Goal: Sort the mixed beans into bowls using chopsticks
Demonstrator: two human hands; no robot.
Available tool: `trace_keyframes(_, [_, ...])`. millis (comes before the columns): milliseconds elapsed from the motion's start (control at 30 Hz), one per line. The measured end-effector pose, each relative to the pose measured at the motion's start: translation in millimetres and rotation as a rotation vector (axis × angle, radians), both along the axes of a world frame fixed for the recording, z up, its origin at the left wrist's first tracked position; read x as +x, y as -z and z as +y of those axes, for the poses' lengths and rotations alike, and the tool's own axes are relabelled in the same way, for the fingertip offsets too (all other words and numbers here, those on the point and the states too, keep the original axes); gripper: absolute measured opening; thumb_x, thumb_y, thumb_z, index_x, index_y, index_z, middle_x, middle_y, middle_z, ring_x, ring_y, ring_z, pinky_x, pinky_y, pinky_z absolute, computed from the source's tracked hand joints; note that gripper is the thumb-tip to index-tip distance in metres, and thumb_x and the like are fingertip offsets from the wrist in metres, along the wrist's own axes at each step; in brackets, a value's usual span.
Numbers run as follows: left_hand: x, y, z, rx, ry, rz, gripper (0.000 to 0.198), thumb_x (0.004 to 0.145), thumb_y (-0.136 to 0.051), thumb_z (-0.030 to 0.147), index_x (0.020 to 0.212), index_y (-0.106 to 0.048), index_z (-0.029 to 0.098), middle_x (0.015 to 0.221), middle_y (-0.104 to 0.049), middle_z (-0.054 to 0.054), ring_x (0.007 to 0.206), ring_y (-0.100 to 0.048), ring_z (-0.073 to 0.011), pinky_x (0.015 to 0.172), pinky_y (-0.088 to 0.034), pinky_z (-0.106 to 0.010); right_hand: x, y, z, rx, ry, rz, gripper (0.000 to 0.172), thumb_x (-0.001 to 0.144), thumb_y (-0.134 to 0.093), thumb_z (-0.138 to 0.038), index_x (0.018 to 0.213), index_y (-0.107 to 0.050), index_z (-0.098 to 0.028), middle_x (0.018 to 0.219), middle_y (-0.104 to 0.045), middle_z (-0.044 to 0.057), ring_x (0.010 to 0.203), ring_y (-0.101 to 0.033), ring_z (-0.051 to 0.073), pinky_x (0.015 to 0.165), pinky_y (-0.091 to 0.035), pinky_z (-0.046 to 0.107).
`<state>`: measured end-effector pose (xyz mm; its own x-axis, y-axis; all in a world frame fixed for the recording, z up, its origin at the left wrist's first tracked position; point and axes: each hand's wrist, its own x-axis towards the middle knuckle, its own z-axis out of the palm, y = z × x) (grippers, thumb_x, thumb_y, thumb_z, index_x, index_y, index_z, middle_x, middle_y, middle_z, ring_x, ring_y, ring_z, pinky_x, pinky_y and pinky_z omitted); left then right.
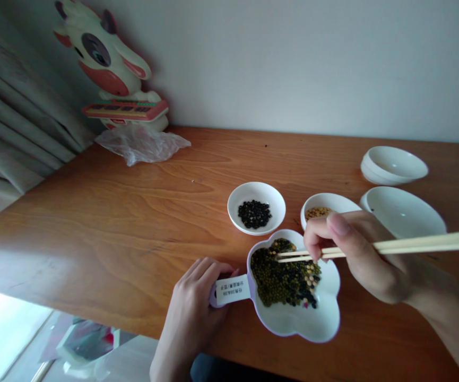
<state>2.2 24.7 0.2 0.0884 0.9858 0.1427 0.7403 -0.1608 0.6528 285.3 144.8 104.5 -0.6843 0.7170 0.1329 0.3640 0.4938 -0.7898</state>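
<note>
My left hand (191,313) grips the labelled handle (231,290) of a white flower-shaped dish (296,321). That dish holds a mix of green mung beans (277,278), black beans and a few pale yellow beans. My right hand (356,254) holds a pair of wooden chopsticks (412,245), with their tips close together above the beans at the dish's upper side. Just behind the dish stand a small white bowl of black beans (254,214) and a small white bowl of yellow soybeans (318,213), the latter partly hidden by my right hand.
Two shallow white dishes (402,212) (394,164) stand to the right on the wooden table (113,223). A crumpled plastic bag (139,144) and a cow-shaped figure (110,69) sit at the far edge, beside a grey curtain (18,106).
</note>
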Motion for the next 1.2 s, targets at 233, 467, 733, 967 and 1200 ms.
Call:
trace_keyframes(233, [-1.3,2.0,-1.0,-0.001,0.004,0.007,0.021,0.092,-0.065,0.01,0.106,-0.069,0.027,0.1,-0.072,-0.002,0.089,-0.068,-0.0216,0.078,-0.051,-0.033,-1.9,0.0,2.1,-0.021,0.093,0.002,0.071,0.114,-0.021,-0.062,0.07,-0.059,-0.022,0.063,-0.057,0.0,0.058,-0.052,0.013,0.059,-0.037,0.032])
trace_keyframes(467, [-0.4,2.5,0.3,0.014,0.003,-0.001,0.02,0.093,-0.066,0.012,0.106,-0.069,0.026,0.099,-0.072,-0.001,0.088,-0.068,-0.0213,0.076,-0.05,-0.032,-6.2,2.6,1.3,-0.005,0.084,-0.001,0.073,0.114,-0.019,-0.062,0.068,-0.058,-0.022,0.062,-0.058,0.001,0.057,-0.052,0.013,0.058,-0.038,0.033])
trace_keyframes(733, [-0.4,1.9,-1.1,0.007,-0.005,-0.011,0.017,0.094,-0.067,0.012,0.104,-0.069,0.026,0.098,-0.071,-0.001,0.088,-0.066,-0.0205,0.077,-0.05,-0.032,-4.5,2.1,0.2,0.063,0.046,-0.049,0.069,0.115,-0.022,-0.057,0.069,-0.059,-0.021,0.061,-0.058,0.0,0.057,-0.053,0.012,0.06,-0.04,0.031])
trace_keyframes(967, [-0.4,1.9,-0.6,0.007,-0.005,-0.008,0.019,0.094,-0.067,0.011,0.104,-0.069,0.027,0.098,-0.072,0.0,0.088,-0.067,-0.0204,0.077,-0.05,-0.031,-5.0,3.0,-0.3,0.072,0.004,-0.012,0.066,0.116,-0.022,-0.055,0.072,-0.058,-0.021,0.064,-0.058,0.0,0.059,-0.053,0.012,0.059,-0.039,0.031])
trace_keyframes(1200, [0.5,0.6,-0.2,-0.007,-0.002,0.001,0.017,0.093,-0.066,0.013,0.103,-0.069,0.027,0.098,-0.072,0.0,0.088,-0.067,-0.0209,0.077,-0.05,-0.031,-4.4,1.5,1.5,0.083,-0.092,-0.027,0.063,0.116,-0.022,-0.054,0.073,-0.054,-0.022,0.064,-0.055,0.0,0.058,-0.048,0.013,0.059,-0.037,0.032])
